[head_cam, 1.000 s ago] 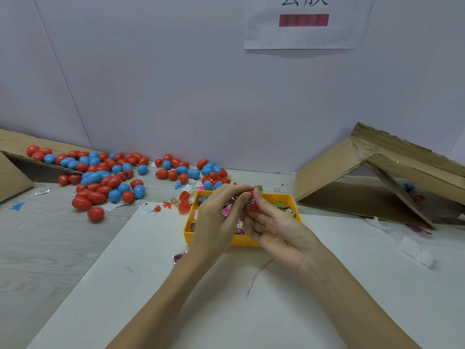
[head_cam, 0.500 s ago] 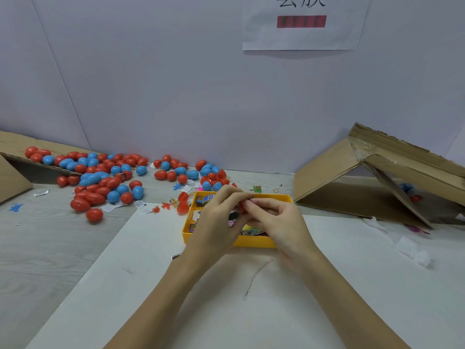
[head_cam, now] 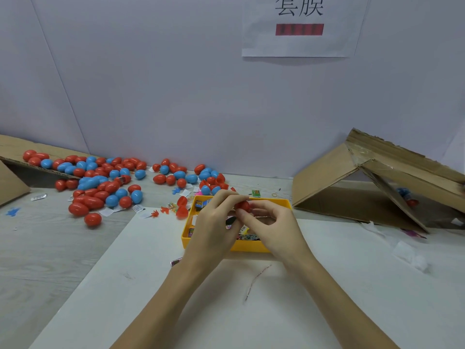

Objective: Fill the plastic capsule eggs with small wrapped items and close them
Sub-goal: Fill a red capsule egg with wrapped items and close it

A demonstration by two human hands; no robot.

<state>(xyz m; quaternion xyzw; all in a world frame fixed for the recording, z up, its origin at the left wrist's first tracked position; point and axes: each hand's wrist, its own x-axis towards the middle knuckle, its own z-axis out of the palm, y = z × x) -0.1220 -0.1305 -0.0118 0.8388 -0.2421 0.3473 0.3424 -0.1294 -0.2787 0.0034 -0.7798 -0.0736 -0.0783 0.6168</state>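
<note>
Both hands up over the tray (head_cam: 247, 247) now. I've got a red egg (head_cam: 242, 205) pinched between them: left hand (head_cam: 214, 222) curls its fingertips onto it from the left, right hand (head_cam: 270, 226) pinches it from the right with thumb and forefinger. Only a sliver of the egg shows between the fingers, so I can't tell whether its halves are fully joined or what is inside.

The yellow tray sits on the white sheet (head_cam: 327, 285) just under the hands, and they cover most of it. I can make out a few wrapped items (head_cam: 201, 204) at its far left corner and some more peeking out below the palms, prints too small to read.

Far left, the pile of eggs (head_cam: 100, 182), red and blue, spreads across the table and onto a cardboard flap (head_cam: 15, 147) that runs out of view. A couple of open red halves (head_cam: 181, 207) lie just left of the tray.

Right side, a cardboard box (head_cam: 364, 187) is tipped over; something blue and red sits deep inside, too dim to name. On the wall, a paper sign (head_cam: 299, 34), top edge cut off.
</note>
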